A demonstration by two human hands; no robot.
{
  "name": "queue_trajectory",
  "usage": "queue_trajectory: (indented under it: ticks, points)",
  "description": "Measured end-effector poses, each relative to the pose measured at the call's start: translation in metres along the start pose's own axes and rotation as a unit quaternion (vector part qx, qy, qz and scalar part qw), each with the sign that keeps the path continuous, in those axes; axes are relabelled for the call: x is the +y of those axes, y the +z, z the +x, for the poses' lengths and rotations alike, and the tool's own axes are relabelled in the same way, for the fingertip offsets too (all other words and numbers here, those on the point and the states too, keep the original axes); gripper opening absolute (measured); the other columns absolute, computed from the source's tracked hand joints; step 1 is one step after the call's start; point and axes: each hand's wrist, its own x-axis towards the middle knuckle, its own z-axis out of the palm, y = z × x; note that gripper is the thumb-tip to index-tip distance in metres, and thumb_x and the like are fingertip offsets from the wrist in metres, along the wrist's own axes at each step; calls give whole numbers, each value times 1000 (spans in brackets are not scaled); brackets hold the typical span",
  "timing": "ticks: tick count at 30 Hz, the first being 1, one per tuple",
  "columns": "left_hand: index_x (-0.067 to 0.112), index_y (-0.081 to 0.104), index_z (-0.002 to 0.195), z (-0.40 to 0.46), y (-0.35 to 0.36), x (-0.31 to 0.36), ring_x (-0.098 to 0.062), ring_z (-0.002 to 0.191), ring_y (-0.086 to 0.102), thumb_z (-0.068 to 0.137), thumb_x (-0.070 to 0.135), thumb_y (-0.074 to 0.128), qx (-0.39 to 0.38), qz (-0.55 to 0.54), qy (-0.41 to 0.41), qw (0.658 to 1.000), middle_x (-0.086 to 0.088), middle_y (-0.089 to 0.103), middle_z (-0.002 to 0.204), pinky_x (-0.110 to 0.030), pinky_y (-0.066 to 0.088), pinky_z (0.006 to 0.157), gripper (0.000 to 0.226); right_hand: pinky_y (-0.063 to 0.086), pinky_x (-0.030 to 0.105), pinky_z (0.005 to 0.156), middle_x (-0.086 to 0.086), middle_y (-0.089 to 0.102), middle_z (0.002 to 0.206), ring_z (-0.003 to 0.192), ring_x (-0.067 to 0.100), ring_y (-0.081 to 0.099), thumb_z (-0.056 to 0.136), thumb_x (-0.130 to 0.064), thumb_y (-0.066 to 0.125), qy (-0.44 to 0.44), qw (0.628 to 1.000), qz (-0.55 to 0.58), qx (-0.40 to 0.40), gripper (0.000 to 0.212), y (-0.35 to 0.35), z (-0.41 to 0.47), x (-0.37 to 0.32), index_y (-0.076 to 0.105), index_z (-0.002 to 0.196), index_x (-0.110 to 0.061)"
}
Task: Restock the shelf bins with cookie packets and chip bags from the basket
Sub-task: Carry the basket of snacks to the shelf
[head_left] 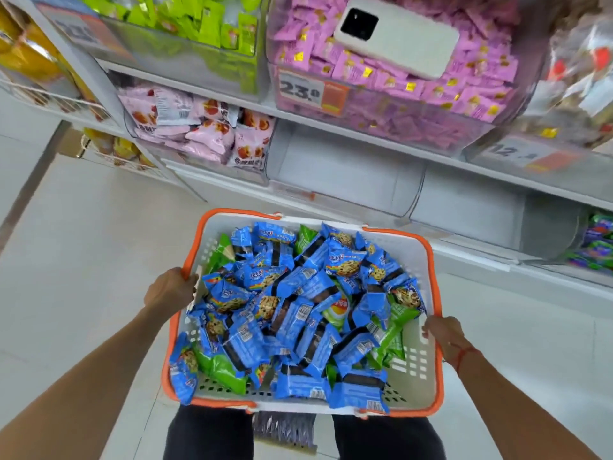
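basket [418,366]: white with orange rim, carried level in front of the body, one hand per long side; judging by the load, the two-sided hold keeps it from tipping
left hand [171,288]: at 9 o'clock of the basket, fingers curled over the orange rim, holding it; fingertips hidden inside the wall
right hand [442,333]: at 3 o'clock of the basket, fingers hooked over the rim, holding it; red string on the wrist
cookie packets [298,310]: blue, heaped across the whole basket, top of pile near rim height; nearest ones just beside the left fingers [190,283], not touched
chip bags [225,366]: green, mostly buried under the blue; corners show at 7, 11 and 4 o'clock of the pile; one by the right wall sits near the right fingers [428,328], apart from them
empty bins [345,171]: clear, on the lower shelf at 12 to 1 o'clock from the basket; likely targets, since nothing is in them
pink bag bin [205,134]: same shelf, at 11 o'clock, already stocked
upper bins: green packets [199,21] at 11 o'clock, purple packets [414,84] at 12, price tag [300,89] on the front
phone [396,34]: lying on the purple packets, camera side up
status: my read, nothing stocked yet, both hands busy carrying; basket probably needs setting on the floor or shifting to one hand before any packet can be picked
risk: pile is loose, tilting the basket could spill packets over the rim
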Motion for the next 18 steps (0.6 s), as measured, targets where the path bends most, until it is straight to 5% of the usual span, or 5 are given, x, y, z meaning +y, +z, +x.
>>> queue_trajectory:
  ticks: [3, 7, 18]
  points:
    - [7, 63, 100, 26, 28, 4, -33, 90, 62, 98, 33, 45, -11, 1, 8, 1000, -13, 70, 95, -38, 49, 80, 32, 35, 27, 51, 1, 53, 35, 54, 24, 50, 84, -1, 51, 13, 1000, 17, 22, 16, 23, 21, 7, 61, 72, 4]
    - [6, 64, 102, 67, 64, 6, -30, 89, 62, 99, 31, 45, -16, -6, 16, 1000, -9, 70, 91, -36, 48, 81, 32, 44, 35, 68, 8, 53, 67, 59, 22, 47, 90, -5, 49, -16, 999, 38, 5, 11, 59, 61, 12, 60, 88, -3]
    - [3, 63, 102, 191, 158, 15, -26, 80, 59, 99, 29, 47, -2, -31, 73, 997, -8, 68, 88, -35, 48, 81, 30, 43, 33, 64, 17, 50, 94, 68, 29, 48, 96, -15, 47, -21, 986, 162, 28, 28, 158, 171, 30, 45, 68, -15]
